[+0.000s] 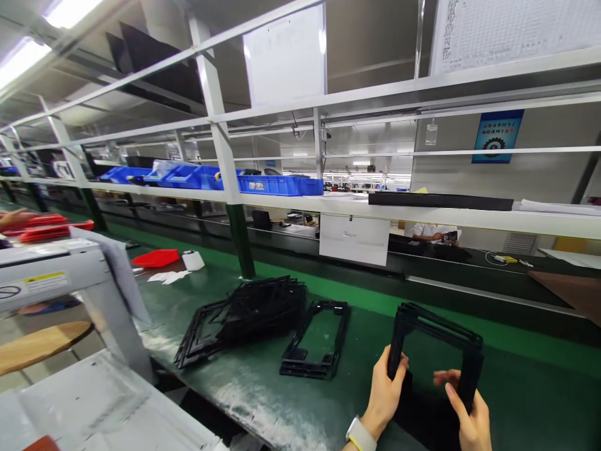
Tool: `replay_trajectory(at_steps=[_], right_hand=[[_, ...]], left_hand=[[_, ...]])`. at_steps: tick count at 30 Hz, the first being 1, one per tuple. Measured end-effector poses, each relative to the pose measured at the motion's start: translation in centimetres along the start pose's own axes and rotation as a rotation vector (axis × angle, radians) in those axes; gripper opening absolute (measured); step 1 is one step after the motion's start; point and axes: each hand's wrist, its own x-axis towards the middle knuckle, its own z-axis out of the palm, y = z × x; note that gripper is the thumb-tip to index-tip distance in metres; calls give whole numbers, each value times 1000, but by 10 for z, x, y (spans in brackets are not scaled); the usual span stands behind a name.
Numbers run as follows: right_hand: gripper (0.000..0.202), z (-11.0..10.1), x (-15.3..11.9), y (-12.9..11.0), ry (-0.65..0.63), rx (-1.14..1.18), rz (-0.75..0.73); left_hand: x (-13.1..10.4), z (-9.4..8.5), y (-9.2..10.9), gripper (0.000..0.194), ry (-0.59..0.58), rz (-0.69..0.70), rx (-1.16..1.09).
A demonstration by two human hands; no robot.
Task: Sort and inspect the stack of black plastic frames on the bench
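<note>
Gripping black frames [436, 351] upright btwn both hands: L hand [385, 394] clasps left edge, R hand [467, 413] right edge.

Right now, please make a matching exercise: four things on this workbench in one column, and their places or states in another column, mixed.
Things
1. stack of black frames
2. loose heap of black frames
3. red tray
4. blue bins

Places or states
A. on the white shelf above the bench
B. held upright by the left hand and right hand
C. far left on the green mat, beside a white object
D. lying tangled on the green mat

Pairs: 1-B, 2-D, 3-C, 4-A
</note>
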Motion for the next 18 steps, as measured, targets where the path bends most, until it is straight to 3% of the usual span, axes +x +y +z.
replay_trajectory(at_steps=[3,6,9,14,18], right_hand=[[48,16,-19,-25,111,24,-29],[60,27,-28,-43,104,-6,-16],[63,28,-24,-47,96,-53,25],[76,12,-9,-16,107,-127,49],[73,1,-6,15,61,-211,33]], left_hand=[[-5,4,-8,71,79,-9,6],[-5,2,-11,77,83,-63,-40],[1,0,-7,81,55,-81,-50],[10,8,3,91,106,-100,83],[9,15,-3,88,94,-77,36]])
